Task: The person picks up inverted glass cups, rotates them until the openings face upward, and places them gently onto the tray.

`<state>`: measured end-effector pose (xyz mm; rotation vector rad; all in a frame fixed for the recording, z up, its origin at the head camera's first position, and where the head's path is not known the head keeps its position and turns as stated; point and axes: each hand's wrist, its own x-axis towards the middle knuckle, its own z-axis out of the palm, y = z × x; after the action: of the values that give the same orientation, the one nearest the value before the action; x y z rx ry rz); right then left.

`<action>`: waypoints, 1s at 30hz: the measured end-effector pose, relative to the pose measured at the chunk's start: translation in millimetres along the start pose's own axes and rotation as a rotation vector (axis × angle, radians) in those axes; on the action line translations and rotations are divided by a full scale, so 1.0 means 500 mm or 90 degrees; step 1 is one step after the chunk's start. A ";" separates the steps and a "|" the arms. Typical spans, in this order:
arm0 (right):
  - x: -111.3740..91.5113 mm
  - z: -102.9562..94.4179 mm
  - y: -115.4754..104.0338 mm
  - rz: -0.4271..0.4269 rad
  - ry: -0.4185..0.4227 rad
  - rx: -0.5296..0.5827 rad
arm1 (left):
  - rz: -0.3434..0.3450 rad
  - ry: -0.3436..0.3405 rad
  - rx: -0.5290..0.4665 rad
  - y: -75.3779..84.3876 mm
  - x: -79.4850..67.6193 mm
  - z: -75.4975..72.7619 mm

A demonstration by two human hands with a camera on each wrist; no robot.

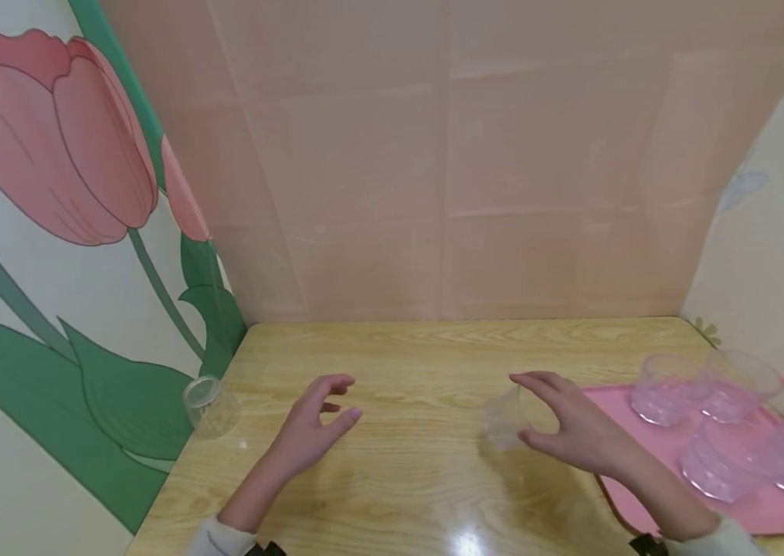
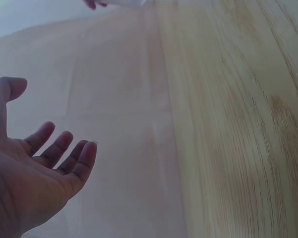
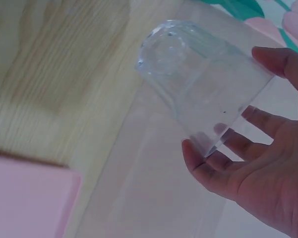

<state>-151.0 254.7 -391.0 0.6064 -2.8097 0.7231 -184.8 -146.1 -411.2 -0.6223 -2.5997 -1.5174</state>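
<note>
My right hand [image 1: 575,425] holds a clear plastic cup [image 1: 503,421] by its rim, above the wooden table. In the right wrist view the thumb is on one side of the cup [image 3: 203,79] and the fingertips [image 3: 191,153] on the other, with its faceted base pointing away from the palm. Toward the left of the table, my left hand [image 1: 304,428] is raised with nothing in it, its fingers loosely bent and the thumb apart. Beyond it, at the table's left edge, another clear cup [image 1: 214,409] stands with its narrow end up.
On the right lies a pink tray [image 1: 656,479] bearing several clear cups [image 1: 718,463], its left edge beneath my right forearm. A pinkish sheet [image 1: 433,170] hangs behind the wooden table [image 1: 392,494]. Walls with flower pictures flank both sides.
</note>
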 end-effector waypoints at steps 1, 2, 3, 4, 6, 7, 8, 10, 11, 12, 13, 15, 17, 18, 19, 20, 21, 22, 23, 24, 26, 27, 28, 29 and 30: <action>-0.001 -0.003 0.004 -0.001 0.000 -0.010 | -0.002 0.004 0.003 -0.002 -0.001 -0.005; -0.002 -0.006 0.008 -0.003 0.000 -0.019 | -0.003 0.007 0.006 -0.003 -0.003 -0.009; -0.002 -0.008 0.012 -0.006 0.001 -0.029 | -0.005 0.011 0.013 -0.005 -0.005 -0.014; -0.004 -0.011 0.016 -0.007 0.002 -0.037 | -0.007 0.014 0.018 -0.007 -0.006 -0.019; -0.006 -0.017 0.023 -0.009 0.003 -0.054 | -0.011 0.020 0.031 -0.012 -0.010 -0.029; -0.008 -0.021 0.026 -0.009 0.003 -0.061 | -0.014 0.023 0.038 -0.015 -0.012 -0.034; -0.009 -0.024 0.029 -0.008 0.003 -0.068 | -0.014 0.027 0.046 -0.017 -0.013 -0.040; -0.012 -0.032 0.035 -0.003 0.002 -0.079 | -0.018 0.037 0.059 -0.022 -0.016 -0.051; -0.013 -0.036 0.038 0.002 -0.001 -0.081 | -0.020 0.043 0.065 -0.023 -0.017 -0.058; -0.015 -0.039 0.040 0.013 -0.008 -0.084 | -0.021 0.049 0.072 -0.025 -0.018 -0.064; -0.016 -0.042 0.042 0.020 -0.014 -0.082 | -0.024 0.055 0.078 -0.027 -0.020 -0.071; -0.017 -0.049 0.048 0.039 -0.029 -0.084 | -0.024 0.068 0.094 -0.030 -0.022 -0.084; -0.017 -0.054 0.054 0.055 -0.044 -0.090 | -0.022 0.083 0.109 -0.035 -0.024 -0.097; -0.018 -0.056 0.058 0.061 -0.049 -0.097 | -0.022 0.090 0.117 -0.037 -0.024 -0.104; -0.018 -0.058 0.061 0.064 -0.051 -0.105 | -0.022 0.097 0.125 -0.041 -0.025 -0.110; -0.018 -0.060 0.065 0.068 -0.053 -0.113 | -0.021 0.105 0.132 -0.043 -0.026 -0.116; -0.018 -0.062 0.070 0.070 -0.055 -0.121 | -0.021 0.112 0.136 -0.047 -0.027 -0.122; -0.018 -0.063 0.074 0.071 -0.055 -0.126 | -0.022 0.118 0.139 -0.049 -0.028 -0.128; -0.019 -0.065 0.078 0.074 -0.055 -0.132 | -0.023 0.123 0.141 -0.052 -0.029 -0.134; -0.020 -0.067 0.082 0.076 -0.055 -0.136 | -0.024 0.128 0.142 -0.054 -0.031 -0.139; -0.020 -0.070 0.092 0.082 -0.060 -0.140 | -0.025 0.135 0.140 -0.059 -0.034 -0.149; -0.021 -0.071 0.096 0.085 -0.062 -0.141 | -0.026 0.138 0.140 -0.062 -0.036 -0.154; -0.021 -0.073 0.100 0.087 -0.063 -0.141 | -0.026 0.141 0.141 -0.063 -0.038 -0.160; -0.021 -0.074 0.104 0.092 -0.065 -0.143 | -0.026 0.144 0.139 -0.065 -0.039 -0.165; -0.021 -0.075 0.108 0.093 -0.066 -0.144 | -0.027 0.147 0.139 -0.066 -0.040 -0.170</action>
<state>-162.2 320.2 -384.4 0.4135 -2.9987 0.3968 -190.9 -238.6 -400.0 -0.3497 -2.5633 -1.2090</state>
